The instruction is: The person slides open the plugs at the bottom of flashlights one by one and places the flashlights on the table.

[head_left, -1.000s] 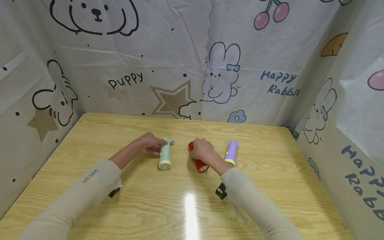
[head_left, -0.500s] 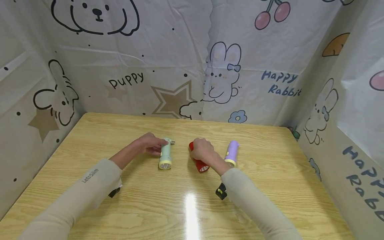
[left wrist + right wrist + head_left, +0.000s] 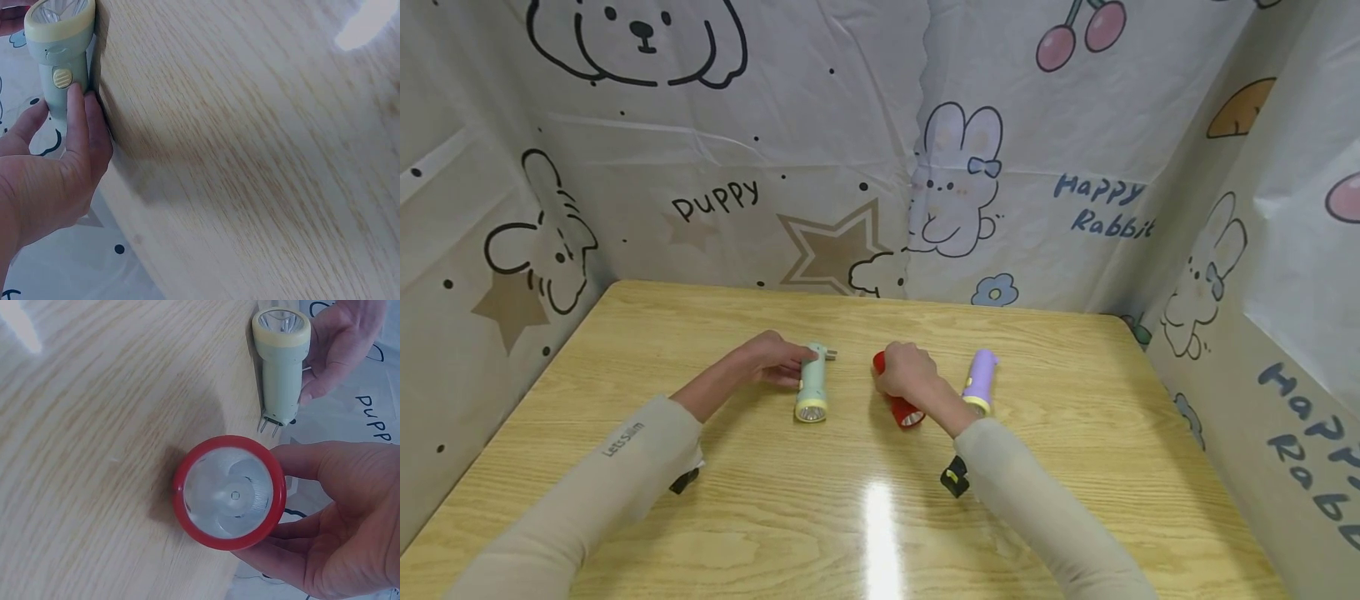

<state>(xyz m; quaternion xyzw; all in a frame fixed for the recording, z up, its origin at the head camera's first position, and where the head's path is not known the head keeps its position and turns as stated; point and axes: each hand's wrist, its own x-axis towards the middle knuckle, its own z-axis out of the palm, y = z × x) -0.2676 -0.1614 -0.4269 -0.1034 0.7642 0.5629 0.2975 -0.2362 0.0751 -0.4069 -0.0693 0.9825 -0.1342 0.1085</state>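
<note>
My left hand holds a pale green flashlight with a cream lens ring, thumb and fingers around its body. In the left wrist view a fingertip lies right at its cream slide switch. Metal plug prongs stick out of its tail. Over a red flashlight, my right hand grips the body from above, hiding most of it. The clear lens of that flashlight faces the right wrist camera. Both flashlights point toward the near side of the table.
A purple flashlight lies just right of my right hand, partly behind the forearm. Wood-grain table spreads below, bounded by printed cloth walls at the back and sides. Black wrist-worn devices hang under the sleeves.
</note>
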